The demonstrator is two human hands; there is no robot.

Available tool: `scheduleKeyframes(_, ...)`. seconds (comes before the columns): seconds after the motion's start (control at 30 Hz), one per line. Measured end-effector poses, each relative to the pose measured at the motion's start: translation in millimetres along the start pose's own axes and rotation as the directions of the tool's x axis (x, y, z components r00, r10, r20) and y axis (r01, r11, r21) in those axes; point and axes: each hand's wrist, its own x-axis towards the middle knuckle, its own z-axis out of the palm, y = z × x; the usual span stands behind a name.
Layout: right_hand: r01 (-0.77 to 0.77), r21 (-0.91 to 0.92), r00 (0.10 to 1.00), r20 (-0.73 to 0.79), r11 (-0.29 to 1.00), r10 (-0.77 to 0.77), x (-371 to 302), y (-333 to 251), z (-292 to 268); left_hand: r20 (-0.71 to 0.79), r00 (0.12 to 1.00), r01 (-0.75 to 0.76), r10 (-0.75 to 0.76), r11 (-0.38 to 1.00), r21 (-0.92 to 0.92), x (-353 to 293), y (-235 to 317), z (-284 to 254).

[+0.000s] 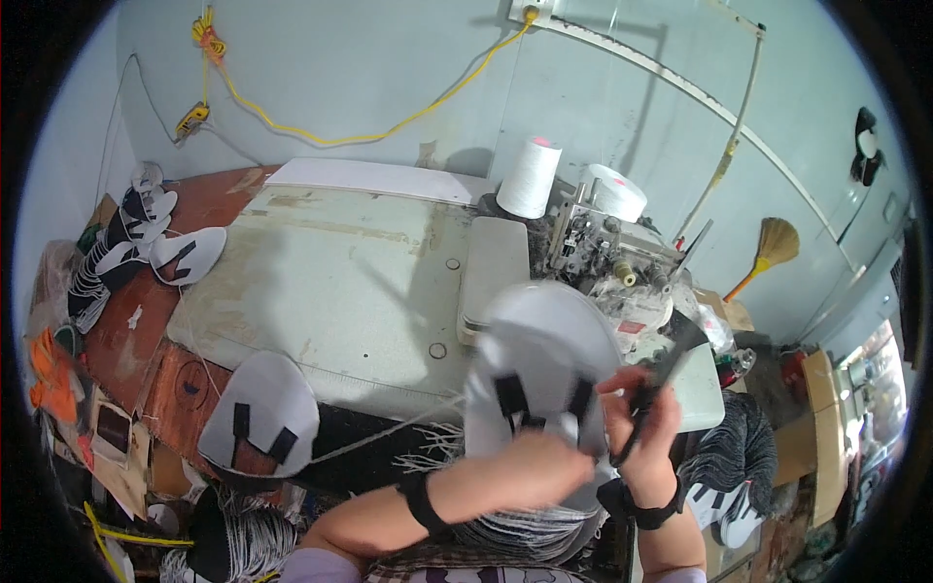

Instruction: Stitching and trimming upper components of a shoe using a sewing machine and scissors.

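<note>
A large white oval fabric piece (pixel 544 340) with black strips stands up in front of me, slightly blurred. My left hand (pixel 549 471) is closed at its lower part; the fingers are smeared and partly hidden. Beside the piece's right edge, my right hand (pixel 641 428) grips dark-handled scissors (pixel 637 423), blades pointing up and to the right. A similar white piece (pixel 262 413) with black strips hangs at the table's front edge on the left, and a pale cord runs from it toward the piece in front of me. More striped, layered pieces (pixel 525 534) lie under my hands.
Behind the piece stands an overlock sewing machine (pixel 588 238) with white thread cones (pixel 530 178). A pale worktable (pixel 321 282) spreads to the left. Stacked white pieces (pixel 146 219) sit at the far left, a dark grey bundle (pixel 734 447) at right. A yellow cable (pixel 379 138) hangs on the wall.
</note>
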Motion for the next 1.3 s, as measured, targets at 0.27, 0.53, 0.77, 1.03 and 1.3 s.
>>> scheduleKeyframes(0.27,0.046,-0.317,0.774,0.610,0.947,0.167,-9.2,30.8,21.4,-0.382,0.695,0.706,-0.609,0.677,0.206,-221.8,-53.9,29.5)
scheduleKeyframes(0.53,0.394,-0.309,0.733,0.674,0.866,-0.093,-8.8,18.3,55.2,-0.727,0.576,0.071,-0.375,0.908,-0.412,-259.0,1.8,-8.7)
scheduleKeyframes(0.77,-0.100,0.003,0.988,0.116,0.995,0.099,-0.2,-12.0,-5.8,-0.498,0.867,-0.015,-0.024,0.997,-0.074,-23.0,-26.3,8.9)
scheduleKeyframes(1.03,0.266,-0.403,0.757,0.650,0.876,0.069,-3.4,26.8,29.4,-0.386,0.887,0.299,-0.254,0.952,0.062,-171.4,-46.2,33.1)
scheduleKeyframes(1.3,0.448,-0.211,0.684,0.706,0.868,-0.182,1.8,7.7,58.1,-0.646,0.289,0.394,-0.707,0.702,-0.593,-315.4,19.0,11.0)
